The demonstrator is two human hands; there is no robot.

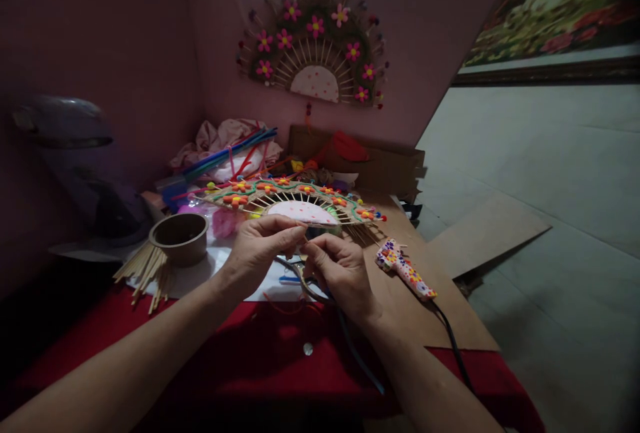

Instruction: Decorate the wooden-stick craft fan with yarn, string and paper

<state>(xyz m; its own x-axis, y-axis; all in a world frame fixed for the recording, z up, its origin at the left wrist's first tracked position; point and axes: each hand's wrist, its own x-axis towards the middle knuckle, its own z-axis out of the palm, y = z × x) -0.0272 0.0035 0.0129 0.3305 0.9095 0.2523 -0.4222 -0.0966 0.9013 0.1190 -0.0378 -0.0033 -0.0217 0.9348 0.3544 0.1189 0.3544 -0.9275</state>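
My left hand (pixel 260 246) and my right hand (pixel 343 270) meet above the table, each with thumb and forefinger pinched together. Whatever lies between the fingertips is too small to make out. Just behind them is a fan-shaped craft piece (pixel 300 212) with orange flowers, thin sticks and a dotted half-round centre. Below and between the hands, scissors (pixel 295 265) are partly hidden by my right hand. A flower-patterned glue gun (pixel 406 269) with a black cord rests to the right on brown cardboard (pixel 450 326).
At the left, a brown bowl (pixel 180 238) stands by a bundle of sticks (pixel 146 272). Pipe cleaners (pixel 230 153) and cloth lie behind. A pink-flowered fan (pixel 315 26) hangs on the wall. A small clear piece (pixel 308 349) lies on the red tablecloth (pixel 270 366).
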